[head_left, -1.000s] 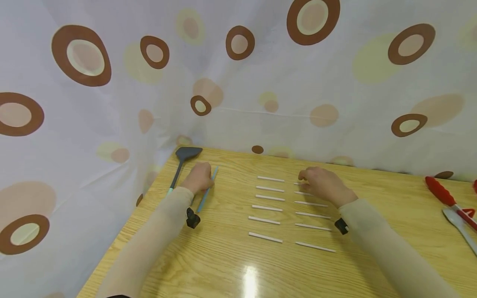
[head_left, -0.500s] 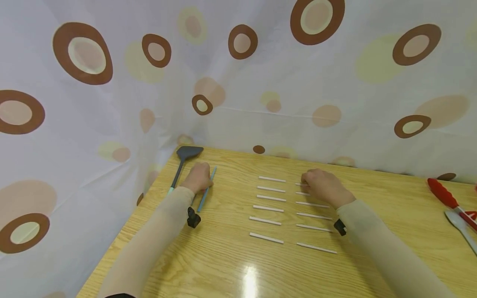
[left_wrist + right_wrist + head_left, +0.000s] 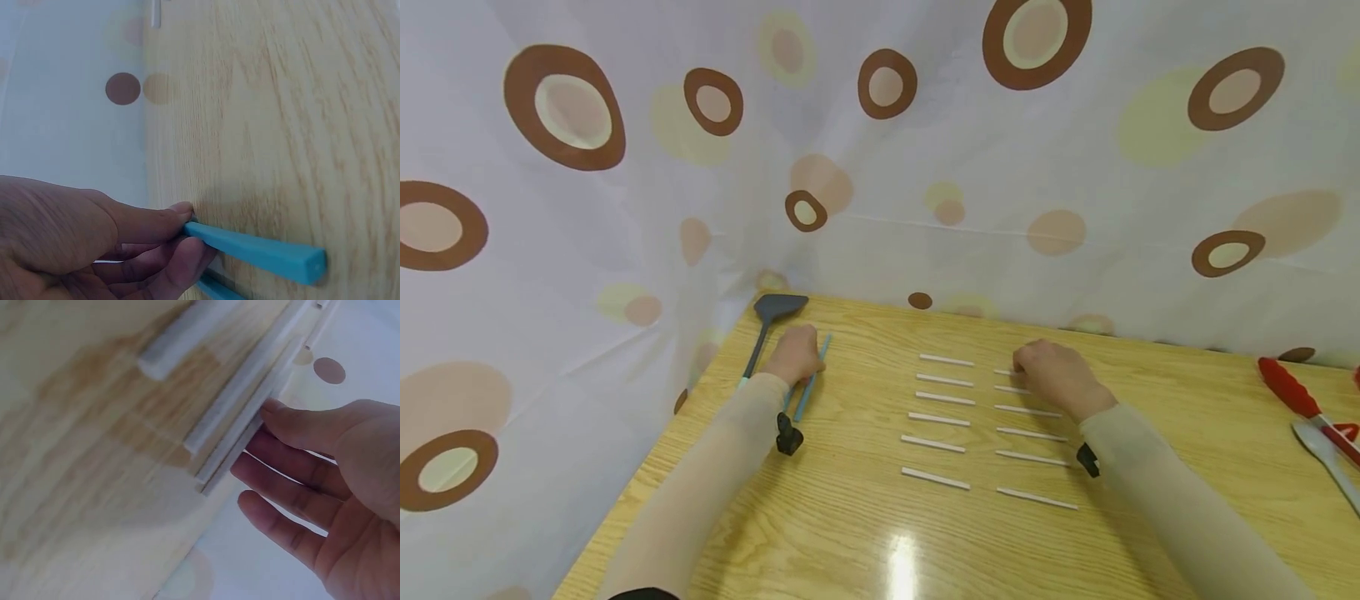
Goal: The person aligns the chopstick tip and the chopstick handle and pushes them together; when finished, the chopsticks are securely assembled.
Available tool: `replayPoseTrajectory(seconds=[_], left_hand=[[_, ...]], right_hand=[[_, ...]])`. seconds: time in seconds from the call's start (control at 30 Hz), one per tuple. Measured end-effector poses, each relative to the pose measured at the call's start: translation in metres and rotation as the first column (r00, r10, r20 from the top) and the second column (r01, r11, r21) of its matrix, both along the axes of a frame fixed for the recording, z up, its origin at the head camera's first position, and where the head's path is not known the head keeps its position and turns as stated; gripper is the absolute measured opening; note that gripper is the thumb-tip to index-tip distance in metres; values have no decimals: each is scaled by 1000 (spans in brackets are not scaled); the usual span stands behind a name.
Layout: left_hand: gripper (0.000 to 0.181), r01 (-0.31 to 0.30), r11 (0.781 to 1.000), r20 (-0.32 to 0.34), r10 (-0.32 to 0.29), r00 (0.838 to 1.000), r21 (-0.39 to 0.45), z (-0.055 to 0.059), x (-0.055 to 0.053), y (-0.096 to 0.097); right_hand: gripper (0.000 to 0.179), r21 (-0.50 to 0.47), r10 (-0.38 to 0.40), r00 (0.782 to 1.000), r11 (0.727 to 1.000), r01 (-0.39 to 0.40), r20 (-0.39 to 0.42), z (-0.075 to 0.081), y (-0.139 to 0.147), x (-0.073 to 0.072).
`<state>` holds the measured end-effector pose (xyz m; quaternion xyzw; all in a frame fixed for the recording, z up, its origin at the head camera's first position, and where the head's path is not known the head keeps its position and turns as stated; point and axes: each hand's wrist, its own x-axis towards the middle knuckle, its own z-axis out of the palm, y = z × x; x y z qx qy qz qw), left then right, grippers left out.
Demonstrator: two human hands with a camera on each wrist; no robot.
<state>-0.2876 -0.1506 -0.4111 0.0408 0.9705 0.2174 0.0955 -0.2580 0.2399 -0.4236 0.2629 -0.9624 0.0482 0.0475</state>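
Observation:
My left hand [image 3: 792,357] is over the left part of the table, pinching a light-blue chopstick-like stick [image 3: 262,250] between thumb and fingers. Its squared end points away from the hand. A second blue stick [image 3: 215,289] shows partly beneath the fingers; whether they also hold it is unclear. At the far end of the right-hand column of thin white sticks, my right hand [image 3: 1056,377] has thumb and fingers pinching a white stick [image 3: 232,446]. Other white sticks [image 3: 244,381] lie close beside it. The hand covers part of that row in the head view.
Another column of white sticks [image 3: 940,399] lies left of the right hand. A dark spatula [image 3: 778,307] rests at the far left corner. Red-tipped tongs [image 3: 1288,387] and a grey spoon [image 3: 1318,442] lie at the right. A patterned curtain [image 3: 880,167] stands behind the table.
My left hand has shifted slightly left with the blue stick, and part of a second blue stick shows beside it. The right hand's spread thumb and fingers have come together at the far white stick.

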Motion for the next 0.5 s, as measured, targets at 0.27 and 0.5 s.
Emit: replayPoseTrajectory(seconds=[0.27,0.5], left_hand=[[21,-25,1000,0,25,1000,15,0,-1,0],[16,-17,1000,-3,17,1000,26,-2,-1,0]], right_hand=[[4,33,5,1000,999,-4,-23,0,1,1],[4,35,12,1000,999,-11,-23,-2,2,2]])
